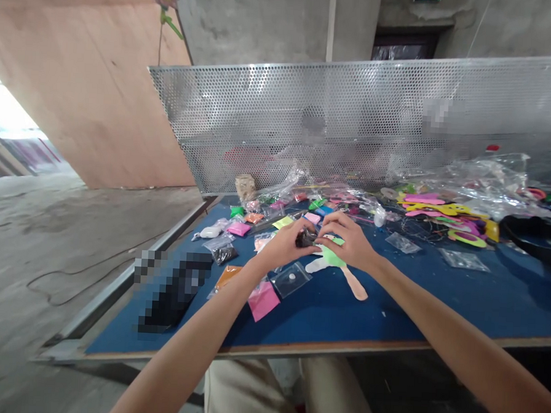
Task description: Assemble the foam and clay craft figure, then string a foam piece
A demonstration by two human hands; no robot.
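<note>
Two bare forearms reach forward from the bottom corners of the view and meet in the middle, above a wide blue table [390, 305] backed by a tall perforated metal screen [354, 112]. The arms are nearly straight, bent slightly at the elbows, and angle inward so the wrists come close together. The left hand [285, 247] is turned with its back to the left, its fingers curled in around a small dark packet [307, 238]. The right hand [352, 241] arches over from the other side, knuckles raised, its fingertips pinching the same packet. The packet is gripped between both hands, just above the tabletop near the middle of the table.

Beneath the right hand lies a green foam shape [331, 257] on a pale paddle-like piece [354, 284]. Near the left wrist lie a pink packet [263, 300] and a clear zip bag [291, 279] with a small white bit inside. Further left sits another dark-filled bag [222, 252]. A pile of coloured foam cut-outs [441, 212] lies to the right, near the screen.
</note>
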